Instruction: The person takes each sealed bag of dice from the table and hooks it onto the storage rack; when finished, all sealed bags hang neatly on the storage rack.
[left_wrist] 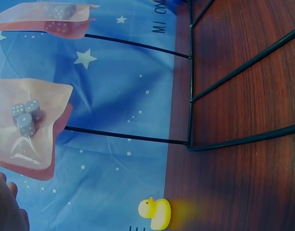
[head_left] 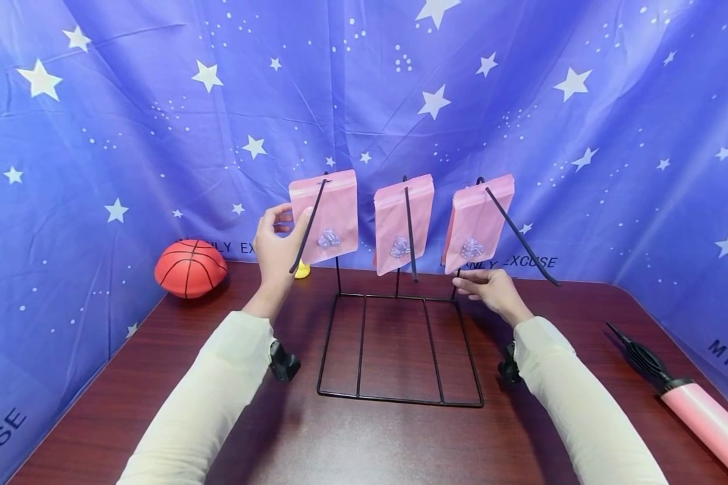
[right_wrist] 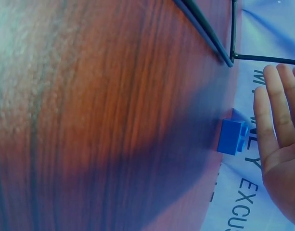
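Note:
Three pink zip pouches hang from the hooks of a black wire display rack (head_left: 400,402), with small dice showing through each front. At the left pouch (head_left: 342,202), my left hand (head_left: 273,246) has its thumb over the front near the left edge and its fingers reaching behind. In the left wrist view only part of this hand shows, just below the pouch (left_wrist: 41,147). The middle pouch (head_left: 409,215) and right pouch (head_left: 485,215) hang untouched. Beside the rack's right upright is my right hand (head_left: 491,289), fingertips right at the wire; the right wrist view shows straight fingers (right_wrist: 281,108).
A red toy basketball (head_left: 191,268) sits at the table's back left. Behind the rack's left side is a yellow rubber duck (left_wrist: 157,213). A blue toy block (right_wrist: 231,136) lies near the back edge by the right hand. A pink hand pump (head_left: 704,414) lies far right.

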### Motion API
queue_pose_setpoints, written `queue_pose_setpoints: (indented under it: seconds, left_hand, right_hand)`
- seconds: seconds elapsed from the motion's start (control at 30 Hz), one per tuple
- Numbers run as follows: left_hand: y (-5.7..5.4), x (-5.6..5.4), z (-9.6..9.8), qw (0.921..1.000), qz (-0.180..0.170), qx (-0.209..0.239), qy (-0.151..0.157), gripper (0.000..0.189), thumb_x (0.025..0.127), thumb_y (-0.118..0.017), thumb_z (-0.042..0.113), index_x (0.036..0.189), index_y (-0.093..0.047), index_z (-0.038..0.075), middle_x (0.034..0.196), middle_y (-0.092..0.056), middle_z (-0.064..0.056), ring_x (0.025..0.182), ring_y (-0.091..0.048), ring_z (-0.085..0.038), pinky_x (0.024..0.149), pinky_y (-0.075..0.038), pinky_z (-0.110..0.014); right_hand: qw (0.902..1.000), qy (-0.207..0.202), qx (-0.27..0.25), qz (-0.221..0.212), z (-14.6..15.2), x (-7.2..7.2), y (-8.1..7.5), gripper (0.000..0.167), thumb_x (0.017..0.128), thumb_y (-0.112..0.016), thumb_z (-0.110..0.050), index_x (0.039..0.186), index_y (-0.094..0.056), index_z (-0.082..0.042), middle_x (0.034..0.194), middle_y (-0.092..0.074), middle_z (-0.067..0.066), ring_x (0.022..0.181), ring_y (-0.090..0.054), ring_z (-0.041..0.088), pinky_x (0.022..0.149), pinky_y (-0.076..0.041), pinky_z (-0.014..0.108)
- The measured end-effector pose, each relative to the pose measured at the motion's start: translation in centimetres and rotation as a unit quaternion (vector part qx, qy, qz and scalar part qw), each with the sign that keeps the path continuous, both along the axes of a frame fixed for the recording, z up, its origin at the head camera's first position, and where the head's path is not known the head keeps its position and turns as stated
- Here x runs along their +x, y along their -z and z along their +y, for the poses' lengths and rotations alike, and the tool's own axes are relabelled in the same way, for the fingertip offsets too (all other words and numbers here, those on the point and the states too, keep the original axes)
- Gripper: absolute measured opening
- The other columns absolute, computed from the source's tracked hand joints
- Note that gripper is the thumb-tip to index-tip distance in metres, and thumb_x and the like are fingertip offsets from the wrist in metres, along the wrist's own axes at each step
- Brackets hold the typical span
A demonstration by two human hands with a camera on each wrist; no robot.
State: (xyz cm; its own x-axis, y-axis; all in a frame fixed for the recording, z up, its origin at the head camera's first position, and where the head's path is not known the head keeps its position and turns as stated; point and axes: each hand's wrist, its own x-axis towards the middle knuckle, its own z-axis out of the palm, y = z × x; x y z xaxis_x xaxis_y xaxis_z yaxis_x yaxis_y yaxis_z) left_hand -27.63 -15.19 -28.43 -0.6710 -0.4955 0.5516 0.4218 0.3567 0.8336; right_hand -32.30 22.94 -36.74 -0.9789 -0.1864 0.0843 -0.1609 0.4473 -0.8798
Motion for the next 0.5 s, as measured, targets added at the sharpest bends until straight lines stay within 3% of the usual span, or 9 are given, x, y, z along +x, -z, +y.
queue_pose_setpoints:
  seconds: [0.2, 0.5]
  left_hand:
    - [-0.1, 0.2, -0.4, 0.9998, 0.001, 0.001, 0.018, 0.042, 0.088, -0.079, 0.032, 0.118, -0.069, 0.004, 0.108, -0.068, -0.012, 0.095, -0.06, -0.024, 0.092, -0.047, -0.047]
    - [-0.2, 0.6, -1.1, 0.9991, -0.009, -0.027, 0.032, 0.042, 0.089, -0.079, 0.03, 0.12, -0.069, 0.004, 0.111, -0.068, -0.015, 0.098, -0.061, -0.029, 0.09, -0.047, -0.044]
  right_hand:
    - [0.9997, 0.006, 0.02, 0.013, 0.1, 0.4, -0.7, 0.052, 0.096, -0.073, -0.029, 0.132, -0.063, 0.007, 0.129, -0.065, 0.025, 0.101, -0.071, 0.015, 0.09, -0.057, 0.041]
    - [0.9954, -0.017, 0.093, 0.017, 0.6, 1.5, -1.7, 0.059, 0.097, -0.072, -0.033, 0.14, -0.057, 0.003, 0.132, -0.064, 0.025, 0.106, -0.067, 0.036, 0.09, -0.055, 0.05]
